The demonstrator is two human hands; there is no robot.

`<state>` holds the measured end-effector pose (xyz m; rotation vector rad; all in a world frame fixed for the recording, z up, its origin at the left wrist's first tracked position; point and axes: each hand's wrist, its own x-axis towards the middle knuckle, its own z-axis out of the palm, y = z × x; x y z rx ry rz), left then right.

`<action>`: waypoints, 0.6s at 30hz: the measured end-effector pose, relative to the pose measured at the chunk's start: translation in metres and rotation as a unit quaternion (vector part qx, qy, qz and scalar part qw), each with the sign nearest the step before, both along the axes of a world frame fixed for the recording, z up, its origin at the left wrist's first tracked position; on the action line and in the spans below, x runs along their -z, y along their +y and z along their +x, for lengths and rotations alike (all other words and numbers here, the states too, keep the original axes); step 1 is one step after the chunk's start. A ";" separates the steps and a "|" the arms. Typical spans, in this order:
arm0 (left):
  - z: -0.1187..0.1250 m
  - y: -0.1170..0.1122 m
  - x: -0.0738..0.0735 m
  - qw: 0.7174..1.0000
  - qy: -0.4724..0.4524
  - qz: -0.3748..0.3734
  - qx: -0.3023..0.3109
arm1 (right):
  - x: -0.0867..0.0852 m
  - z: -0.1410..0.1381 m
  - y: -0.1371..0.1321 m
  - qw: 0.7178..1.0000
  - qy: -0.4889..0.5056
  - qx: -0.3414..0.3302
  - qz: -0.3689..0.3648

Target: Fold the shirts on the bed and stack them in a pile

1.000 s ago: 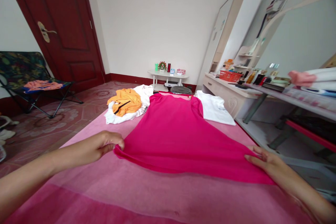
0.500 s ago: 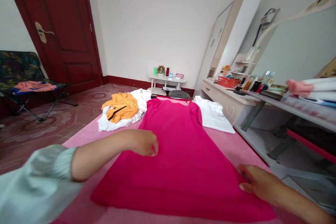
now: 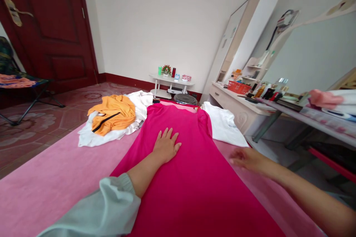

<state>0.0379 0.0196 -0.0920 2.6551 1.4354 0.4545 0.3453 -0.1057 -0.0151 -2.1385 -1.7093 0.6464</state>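
Observation:
A bright pink garment (image 3: 191, 177) lies spread flat along the pink bed cover (image 3: 50, 181), its neck end away from me. My left hand (image 3: 166, 145) rests flat on the middle of the garment, fingers spread. My right hand (image 3: 246, 158) hovers at the garment's right edge, blurred by motion, fingers loosely extended and holding nothing that I can see. A light grey sleeve covers my left forearm.
An orange garment (image 3: 114, 113) lies on a white one (image 3: 91, 137) at the bed's far left; a folded white shirt (image 3: 225, 124) lies far right. A dresser with a red basket (image 3: 240, 87) stands right, a small white table (image 3: 171, 81) beyond, a folding chair (image 3: 16, 81) and door left.
Both hands let go of the garment's near hem. My left hand moved forward and opened flat on the cloth; my right hand moved up along the right edge. The view shifted forward.

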 end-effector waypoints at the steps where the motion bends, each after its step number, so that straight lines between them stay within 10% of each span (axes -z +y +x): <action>1: 0.000 0.000 0.000 1.000 0.000 -0.003 0.000 | 0.001 -0.006 0.023 0.999 -0.026 0.009 0.018; 10: -0.002 0.002 -0.003 1.000 -0.011 -0.008 0.000 | 0.009 -0.032 0.137 0.980 -0.109 0.168 0.011; 18: -0.001 0.003 -0.003 1.000 -0.024 -0.011 -0.003 | -0.070 0.006 0.175 0.967 -0.123 0.197 0.106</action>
